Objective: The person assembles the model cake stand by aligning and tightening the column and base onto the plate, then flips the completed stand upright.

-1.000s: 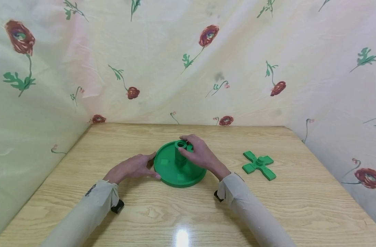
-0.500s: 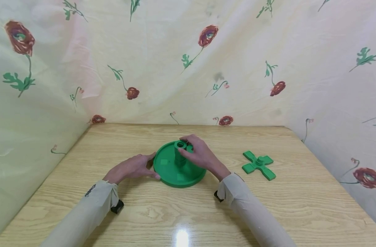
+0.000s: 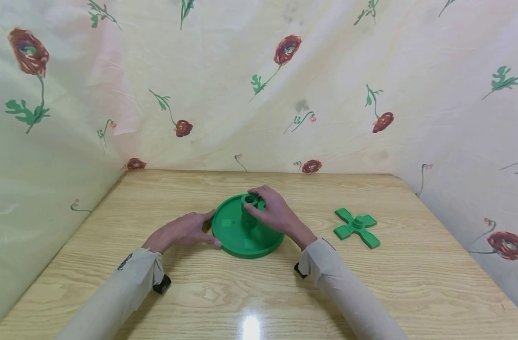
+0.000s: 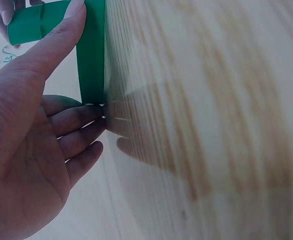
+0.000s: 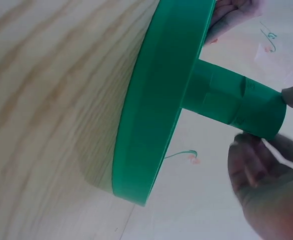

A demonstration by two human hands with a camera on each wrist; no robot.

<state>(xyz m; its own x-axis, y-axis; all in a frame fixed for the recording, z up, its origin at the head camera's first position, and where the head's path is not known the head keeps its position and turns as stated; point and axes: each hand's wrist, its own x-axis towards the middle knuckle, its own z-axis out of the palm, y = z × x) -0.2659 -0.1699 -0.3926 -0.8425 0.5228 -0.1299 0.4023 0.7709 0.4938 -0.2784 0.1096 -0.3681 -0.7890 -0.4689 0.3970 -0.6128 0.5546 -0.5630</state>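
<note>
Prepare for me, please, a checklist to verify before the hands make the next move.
1. Round green plastic-looking disc flat on the light wooden table: ok.
2. Left hand touching the disc's rim: ok.
3. Right hand gripping the hollow green plastic-looking cylinder near its top: ok.
4. Cylinder standing upright on the disc: ok.
5. Cylinder firmly locked to the disc: cannot tell.
6. Green plastic-looking cross-shaped piece clear of both hands: ok.

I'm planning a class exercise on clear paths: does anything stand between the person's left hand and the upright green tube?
Only the green disc's raised rim, low down: the left hand touches it, and the green tube stands farther in. Above that rim, nothing visible blocks the way.
</note>
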